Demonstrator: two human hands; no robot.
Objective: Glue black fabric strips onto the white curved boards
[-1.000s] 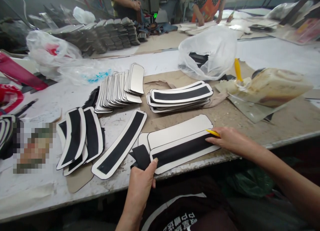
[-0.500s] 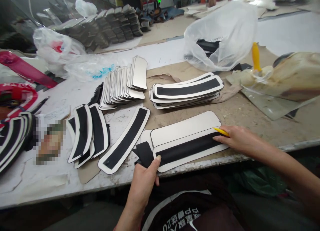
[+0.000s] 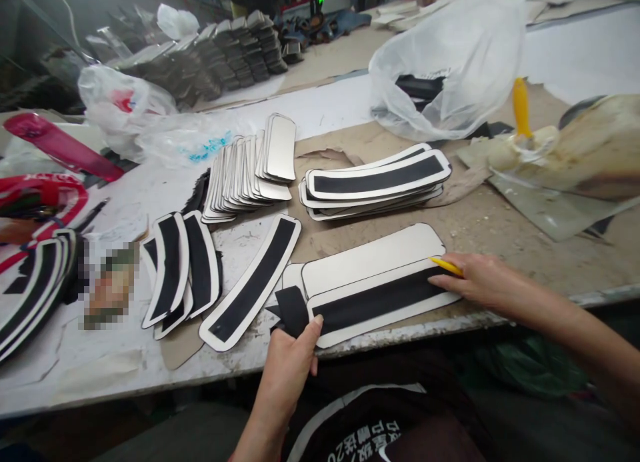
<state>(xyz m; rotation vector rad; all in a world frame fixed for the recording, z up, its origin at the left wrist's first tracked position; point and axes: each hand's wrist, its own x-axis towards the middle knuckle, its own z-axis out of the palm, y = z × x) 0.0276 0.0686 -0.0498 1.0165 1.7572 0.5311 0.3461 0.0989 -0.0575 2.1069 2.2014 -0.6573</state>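
A curved white piece with a black strip (image 3: 375, 305) lies at the table's front edge. My left hand (image 3: 290, 355) pinches its left end, thumb on top and fingers underneath. My right hand (image 3: 473, 279) grips a slim yellow pointed tool (image 3: 447, 267), its kind unclear, while its fingers touch the strip's right end. Behind this piece lies a plain white piece (image 3: 370, 259). A loose black scrap (image 3: 293, 310) sits beside my left thumb. Another white piece with a black strip (image 3: 253, 282) lies separately to the left.
Stacked strip-covered pieces (image 3: 380, 175) lie behind my hands, next to a fanned row of plain white pieces (image 3: 240, 179). More pieces (image 3: 170, 269) overlap at left. A clear plastic bag (image 3: 450, 62) and a yellow handle (image 3: 521, 109) in a glue-stained container (image 3: 565, 149) stand at the right.
The view has shifted slightly. My left hand keeps its pinch on the piece, and my right hand still holds the yellow tool at the strip's right end.
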